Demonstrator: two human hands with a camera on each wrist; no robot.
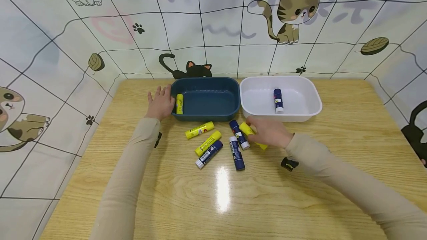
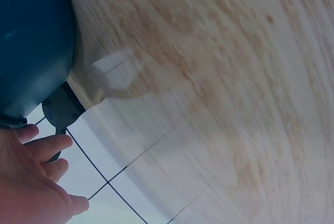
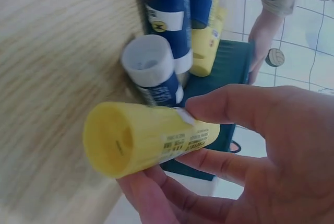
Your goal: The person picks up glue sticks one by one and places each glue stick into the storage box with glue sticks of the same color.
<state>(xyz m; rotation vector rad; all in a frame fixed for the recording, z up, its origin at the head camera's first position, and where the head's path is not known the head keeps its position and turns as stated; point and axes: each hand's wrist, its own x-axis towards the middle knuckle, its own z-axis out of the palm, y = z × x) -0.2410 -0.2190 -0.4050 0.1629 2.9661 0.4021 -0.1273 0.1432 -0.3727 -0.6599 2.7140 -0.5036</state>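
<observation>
Between thumb and fingers, my right hand grips a yellow glue stick, just in front of the white bin. A blue glue stick with a white cap lies beside it, and another blue one is nearer me. Further left are two yellow glue sticks and a third blue one. My left hand, fingers extended, is at the left end of the dark blue bin; whether it presses the wall is unclear. One yellow glue stick stands inside that bin.
The white bin adjoins the blue bin on the right and holds one blue glue stick. Both stand at the back of the wooden table, against a cat-printed cloth that also rises at the sides.
</observation>
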